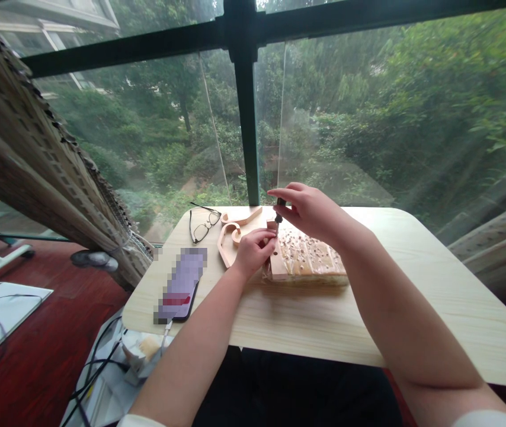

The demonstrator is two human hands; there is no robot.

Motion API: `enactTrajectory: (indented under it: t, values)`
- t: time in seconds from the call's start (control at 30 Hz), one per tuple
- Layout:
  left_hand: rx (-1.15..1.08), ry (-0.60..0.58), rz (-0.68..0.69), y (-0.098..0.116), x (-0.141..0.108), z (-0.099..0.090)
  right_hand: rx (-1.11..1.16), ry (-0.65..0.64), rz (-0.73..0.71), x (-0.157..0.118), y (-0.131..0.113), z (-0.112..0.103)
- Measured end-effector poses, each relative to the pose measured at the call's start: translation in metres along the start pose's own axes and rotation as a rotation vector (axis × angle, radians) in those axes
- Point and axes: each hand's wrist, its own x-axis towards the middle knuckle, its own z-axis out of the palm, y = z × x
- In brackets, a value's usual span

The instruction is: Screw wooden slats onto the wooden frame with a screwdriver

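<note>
My right hand [308, 210] grips the dark handle of a screwdriver [279, 213] from above, its index finger stretched across the top. The shaft points down, almost upright, at a pale wooden piece [278, 267] that has a dark hole in it. My left hand [253, 252] is closed by the shaft's lower end, thumb and fingertips pinched together at the wooden piece; what sits between them is too small to make out. Under and beside the wooden piece lies a plastic-wrapped block [313, 252] with brown bits scattered on top.
Curved wooden parts [226, 243] lie left of my left hand, with eyeglasses [202, 224] beyond them. A phone [182, 284] with a white cable rests near the left edge of the light wooden table [395, 296]. A window stands behind; cables hang at lower left.
</note>
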Motion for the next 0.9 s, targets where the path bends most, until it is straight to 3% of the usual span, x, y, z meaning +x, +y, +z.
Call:
enactTrajectory:
  t: [0.27, 0.57, 0.67, 0.8, 0.9]
  values:
    - [-0.007, -0.008, 0.037, 0.002, 0.0, 0.0, -0.187, -0.042, 0.176, -0.002, 0.003, -0.012]
    - [0.002, -0.024, 0.055, 0.002, 0.0, 0.001, -0.38, -0.355, 0.353, -0.013, -0.011, -0.044]
    - [-0.001, -0.023, 0.046, 0.003, 0.0, 0.0, -0.36, -0.285, 0.401, -0.008, -0.012, -0.038]
    - [-0.026, -0.011, 0.043, 0.003, 0.001, 0.001, -0.347, -0.151, 0.313, -0.004, -0.013, -0.022]
    - [-0.039, -0.001, 0.032, 0.001, 0.001, 0.001, -0.351, -0.136, 0.294, -0.004, -0.014, -0.014]
